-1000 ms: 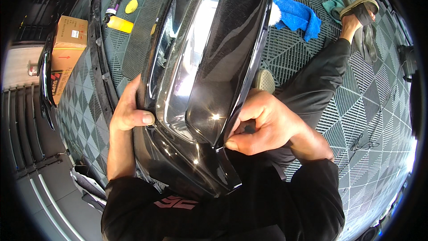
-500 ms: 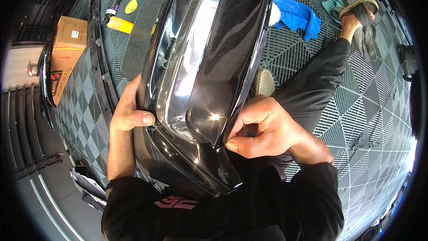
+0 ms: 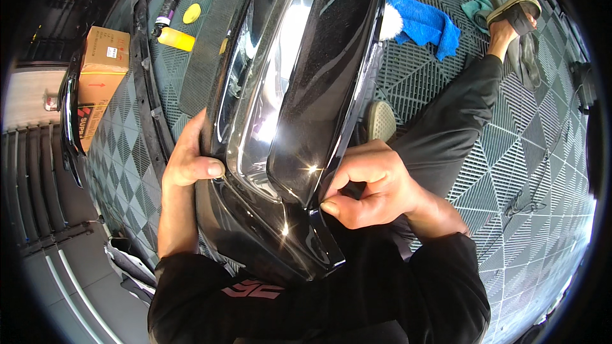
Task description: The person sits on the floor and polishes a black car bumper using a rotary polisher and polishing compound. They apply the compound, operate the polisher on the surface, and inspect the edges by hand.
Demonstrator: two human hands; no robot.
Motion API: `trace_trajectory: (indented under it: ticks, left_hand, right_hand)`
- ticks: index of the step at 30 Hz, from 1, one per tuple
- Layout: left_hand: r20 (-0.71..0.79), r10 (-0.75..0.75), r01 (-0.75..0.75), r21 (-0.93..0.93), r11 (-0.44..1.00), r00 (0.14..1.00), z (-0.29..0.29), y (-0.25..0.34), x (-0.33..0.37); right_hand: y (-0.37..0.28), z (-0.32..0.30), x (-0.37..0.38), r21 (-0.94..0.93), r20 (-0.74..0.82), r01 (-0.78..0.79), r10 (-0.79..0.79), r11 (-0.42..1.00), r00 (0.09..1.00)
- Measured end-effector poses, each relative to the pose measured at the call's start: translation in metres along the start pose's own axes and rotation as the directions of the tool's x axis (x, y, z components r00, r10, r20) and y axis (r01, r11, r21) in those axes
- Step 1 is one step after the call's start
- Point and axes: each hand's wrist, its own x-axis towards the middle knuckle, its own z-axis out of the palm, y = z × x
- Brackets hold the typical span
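A long, glossy black car panel (image 3: 319,89) lies across my lap, with a bright reflective strip running along its middle. My left hand (image 3: 194,159) holds its left side, thumb on top near the corner and the other fingers hidden beneath the edge. At the right edge, close to the pointed near end, my right hand (image 3: 366,185) pinches the rim between thumb and curled forefinger. Anything small inside that pinch is hidden.
A blue cloth (image 3: 424,25) lies right of the panel beside a white fluffy pad (image 3: 391,22). Left of it are a yellow bottle (image 3: 175,39), a black bottle (image 3: 167,9) and a yellow round pad (image 3: 191,13). Cardboard boxes (image 3: 105,57) stand farther left. My leg (image 3: 446,124) stretches right over the grid floor.
The view has shifted slightly, so the things at left appear a little farther right. Both hands keep their places on the panel, and the right fingers have barely moved.
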Motion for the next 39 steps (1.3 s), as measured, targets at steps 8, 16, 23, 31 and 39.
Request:
trace_trajectory:
  ticks: [8, 16, 23, 31, 39]
  left_hand:
    - [-0.01, -0.005, 0.005, 0.007, 1.0, 1.0, -0.009, 0.001, -0.002]
    - [-0.002, 0.006, -0.006, 0.02, 1.0, 1.0, -0.007, 0.001, 0.0]
    - [0.033, 0.008, -0.01, 0.059, 0.998, 0.999, -0.008, -0.001, 0.002]
    - [0.018, -0.013, 0.012, 0.041, 0.999, 1.0, -0.004, 0.001, 0.003]
    - [0.037, -0.012, 0.011, 0.034, 0.999, 0.999, -0.005, -0.001, 0.007]
  right_hand:
    - [0.004, 0.008, 0.008, -0.109, -0.113, 0.229, -0.241, 0.967, 0.964]
    - [0.0, -0.001, 0.009, -0.125, -0.026, 0.226, -0.231, 0.966, 0.973]
    - [-0.003, -0.008, 0.011, -0.141, 0.039, 0.239, -0.235, 0.961, 0.971]
    - [-0.004, -0.014, 0.011, -0.288, 0.073, 0.313, -0.305, 0.905, 0.95]
    - [-0.006, -0.018, 0.017, -0.272, 0.104, 0.334, -0.318, 0.903, 0.943]
